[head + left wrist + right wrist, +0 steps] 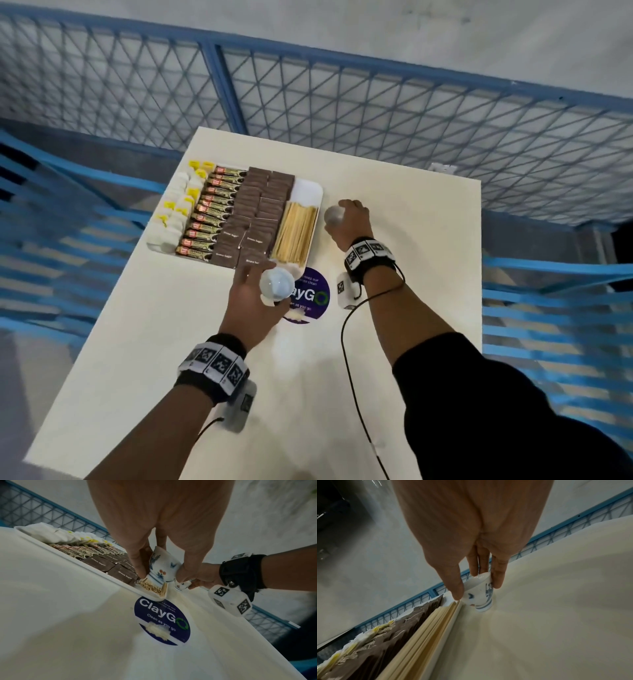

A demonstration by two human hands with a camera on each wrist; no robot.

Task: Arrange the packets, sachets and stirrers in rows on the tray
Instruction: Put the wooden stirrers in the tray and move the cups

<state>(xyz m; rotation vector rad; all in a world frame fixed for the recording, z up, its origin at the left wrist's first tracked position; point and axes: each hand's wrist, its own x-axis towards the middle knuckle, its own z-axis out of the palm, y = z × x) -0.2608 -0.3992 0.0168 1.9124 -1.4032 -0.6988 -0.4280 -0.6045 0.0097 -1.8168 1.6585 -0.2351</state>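
Observation:
A white tray [310,186] at the table's far left holds rows of tea bags [174,212], coffee sticks [212,209], brown sugar packets [253,212] and wooden stirrers [296,233]. My left hand [270,287] grips a small painted porcelain cup [161,566], tilted in the air just over the tray's near right corner [154,596] and the stirrer ends [152,586]. My right hand [342,214] holds a second small cup [479,593] between thumb and fingers. That cup stands on the table right beside the tray's right edge.
A round purple ClayGo sticker [310,298] lies on the cream table [411,212] just below the tray. A blue mesh fence [376,102] runs behind the table, and blue slatted benches [555,342] flank it. A cable trails from my right wrist.

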